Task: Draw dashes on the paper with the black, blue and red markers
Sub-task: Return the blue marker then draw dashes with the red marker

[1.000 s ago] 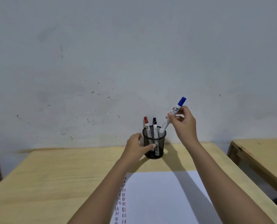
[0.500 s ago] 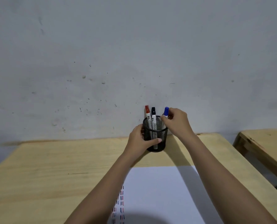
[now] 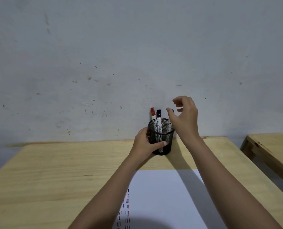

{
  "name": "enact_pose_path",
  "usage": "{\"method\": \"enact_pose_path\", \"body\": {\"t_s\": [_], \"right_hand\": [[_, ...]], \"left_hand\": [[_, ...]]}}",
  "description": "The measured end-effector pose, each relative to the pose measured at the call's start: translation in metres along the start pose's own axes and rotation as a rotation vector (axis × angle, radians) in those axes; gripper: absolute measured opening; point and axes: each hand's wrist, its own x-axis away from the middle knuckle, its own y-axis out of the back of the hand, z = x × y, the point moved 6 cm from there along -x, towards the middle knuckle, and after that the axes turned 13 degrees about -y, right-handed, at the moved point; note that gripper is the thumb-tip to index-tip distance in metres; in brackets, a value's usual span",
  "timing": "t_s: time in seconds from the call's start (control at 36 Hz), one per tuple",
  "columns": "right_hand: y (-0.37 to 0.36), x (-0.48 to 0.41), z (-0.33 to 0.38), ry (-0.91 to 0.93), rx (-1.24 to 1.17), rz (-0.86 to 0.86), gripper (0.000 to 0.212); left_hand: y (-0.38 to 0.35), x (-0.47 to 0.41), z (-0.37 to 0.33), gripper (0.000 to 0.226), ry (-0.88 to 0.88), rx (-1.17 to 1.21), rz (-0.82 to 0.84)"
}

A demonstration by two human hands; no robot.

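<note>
A black mesh pen cup (image 3: 161, 138) stands at the far edge of the wooden table (image 3: 55, 171). In it are the red marker (image 3: 153, 115), the black marker (image 3: 159, 119) and the blue marker (image 3: 169, 125), whose cap is mostly hidden behind my right hand. My left hand (image 3: 145, 142) grips the cup's left side. Just above and right of the cup, my right hand (image 3: 184, 116) hovers with fingers apart and holds nothing. The white paper (image 3: 162, 195) lies in front of me, with columns of red, blue and black dashes (image 3: 126, 210) at its left edge.
A grey, speckled wall rises right behind the table. A second wooden table (image 3: 273, 151) stands to the right across a narrow gap. My head's shadow falls on the near part of the paper.
My right hand lowered the blue marker into the cup, let go of it and lifted off with fingers spread. My left hand kept its hold on the cup.
</note>
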Motion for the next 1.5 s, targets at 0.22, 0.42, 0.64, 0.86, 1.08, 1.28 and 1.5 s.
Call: {"method": "enact_pose_path", "body": {"t_s": [0.22, 0.42, 0.64, 0.86, 1.08, 1.28, 1.5], "right_hand": [[-0.036, 0.011, 0.014, 0.03, 0.103, 0.212, 0.007], [-0.05, 0.011, 0.003, -0.029, 0.228, 0.224, 0.019], [-0.055, 0.015, 0.007, -0.09, 0.269, 0.213, 0.026], [-0.057, 0.014, 0.005, -0.143, 0.207, 0.242, 0.016], [-0.042, 0.018, 0.006, -0.173, -0.015, 0.191, 0.012], [-0.009, 0.02, 0.037, -0.077, -0.198, 0.108, 0.014], [0.033, 0.037, 0.077, 0.111, -0.226, 0.094, 0.016]], "left_hand": [[-0.001, 0.002, -0.001, 0.059, 0.001, 0.03, -0.014], [-0.001, 0.001, -0.001, 0.052, -0.01, 0.054, -0.017], [-0.002, 0.0, 0.005, 0.058, 0.0, 0.034, -0.025], [-0.001, 0.0, 0.006, 0.061, -0.004, 0.023, -0.024], [0.0, 0.003, 0.0, 0.063, 0.01, 0.006, -0.041], [0.008, 0.007, -0.01, 0.049, 0.041, -0.031, -0.05], [0.056, 0.016, -0.079, 0.023, -0.106, -0.014, -0.203]]}}
